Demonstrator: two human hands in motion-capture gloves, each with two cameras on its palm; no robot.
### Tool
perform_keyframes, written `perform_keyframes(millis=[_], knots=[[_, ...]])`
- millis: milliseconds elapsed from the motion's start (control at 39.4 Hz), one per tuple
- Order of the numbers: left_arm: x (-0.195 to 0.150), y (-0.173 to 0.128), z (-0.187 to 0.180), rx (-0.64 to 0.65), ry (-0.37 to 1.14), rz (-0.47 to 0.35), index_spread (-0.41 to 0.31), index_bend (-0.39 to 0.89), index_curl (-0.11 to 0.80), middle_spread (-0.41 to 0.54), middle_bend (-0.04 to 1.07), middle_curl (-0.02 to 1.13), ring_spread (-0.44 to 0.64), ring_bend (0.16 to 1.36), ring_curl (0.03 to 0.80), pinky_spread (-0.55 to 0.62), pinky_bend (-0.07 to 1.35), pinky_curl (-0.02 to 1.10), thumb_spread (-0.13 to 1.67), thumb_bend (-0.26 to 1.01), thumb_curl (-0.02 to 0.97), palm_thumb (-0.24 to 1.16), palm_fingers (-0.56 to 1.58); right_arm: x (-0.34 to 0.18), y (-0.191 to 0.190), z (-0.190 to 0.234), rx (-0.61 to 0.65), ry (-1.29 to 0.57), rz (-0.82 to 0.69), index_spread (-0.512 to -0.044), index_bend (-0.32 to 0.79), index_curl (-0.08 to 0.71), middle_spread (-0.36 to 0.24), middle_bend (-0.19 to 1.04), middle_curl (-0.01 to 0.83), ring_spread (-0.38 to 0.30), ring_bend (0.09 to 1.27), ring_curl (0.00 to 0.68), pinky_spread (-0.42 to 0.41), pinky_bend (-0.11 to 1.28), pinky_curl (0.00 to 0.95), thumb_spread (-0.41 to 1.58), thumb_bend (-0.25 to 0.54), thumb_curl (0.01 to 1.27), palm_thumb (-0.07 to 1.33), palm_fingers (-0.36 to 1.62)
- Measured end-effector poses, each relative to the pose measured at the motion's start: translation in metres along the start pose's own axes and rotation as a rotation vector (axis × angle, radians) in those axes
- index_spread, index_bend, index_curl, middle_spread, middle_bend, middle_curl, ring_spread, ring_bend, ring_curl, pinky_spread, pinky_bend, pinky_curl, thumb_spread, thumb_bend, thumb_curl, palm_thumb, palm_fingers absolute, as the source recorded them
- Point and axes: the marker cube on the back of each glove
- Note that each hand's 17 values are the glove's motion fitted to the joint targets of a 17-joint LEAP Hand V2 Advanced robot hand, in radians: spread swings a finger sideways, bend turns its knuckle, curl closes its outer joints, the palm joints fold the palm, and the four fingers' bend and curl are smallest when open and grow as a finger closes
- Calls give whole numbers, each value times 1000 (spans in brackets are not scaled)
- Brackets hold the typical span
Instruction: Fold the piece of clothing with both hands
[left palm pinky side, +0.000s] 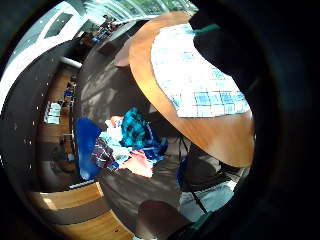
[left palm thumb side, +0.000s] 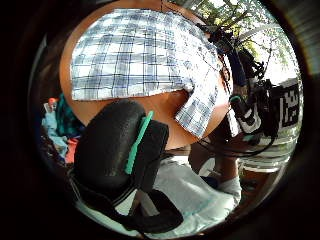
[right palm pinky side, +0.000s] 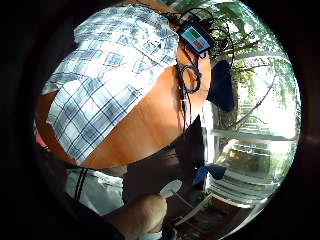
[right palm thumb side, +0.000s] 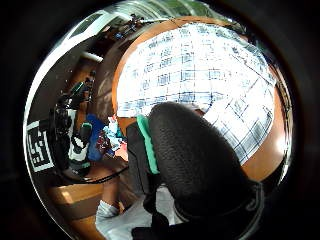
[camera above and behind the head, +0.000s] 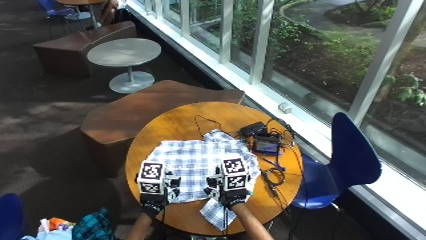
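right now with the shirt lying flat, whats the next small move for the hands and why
Probably lower both hands onto the near edge of the plaid shirt and pinch it. The shirt lies spread on the round wooden table, one sleeve trailing toward the person. The left hand and right hand hover over that edge, and the palm views show neither gripping cloth, so no fold looks begun.

No legible text, label, brand or number appears in your views; the small device's screen (right palm pinky side: 195, 38) on the round table (camera above and behind the head: 174, 124) shows only colour blocks.

One shirt (camera above and behind the head: 197, 162), two tables (camera above and behind the head: 174, 121), two hands (camera above and behind the head: 154, 192)
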Motion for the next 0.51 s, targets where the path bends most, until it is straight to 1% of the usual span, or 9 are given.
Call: perform_keyframes(millis=[25,101,203,330,507], knots=[[0,0,0,-1,0,1,-49,119,32,14,202,52,81,448,88,113,430,79,433,39,23,72,533,0,0,0,-1,-2,-1,-182,156,38,-1,210,49,60,206,24,133,378,82,450,101,40,162,188],[-1,0,2,-7,-2,9,-66,112,60,19,198,115,112,493,155,159,475,141,634,35,43,78,493,-1,-2,0,-1,-14,-8,-247,156,76,-1,208,80,85,212,53,185,407,128,665,103,64,178,165],[-3,0,3,-18,8,21,-81,122,91,24,190,163,138,524,200,200,509,186,816,24,70,80,458,-2,-3,1,3,-21,-19,-300,157,111,-1,208,118,108,212,77,227,426,168,864,95,93,186,140],[-5,4,0,-14,8,21,-91,129,124,32,189,201,160,546,227,231,530,213,956,5,103,79,431,-4,1,1,2,-5,-26,-337,156,144,-1,202,154,127,218,100,257,435,199,1018,77,124,189,121],[-7,8,0,-25,3,25,-97,132,160,36,192,241,174,562,248,263,544,236,1057,-16,138,70,401,-6,3,2,-9,10,-33,-361,156,178,4,200,197,140,227,127,277,435,230,1126,45,161,191,102]])
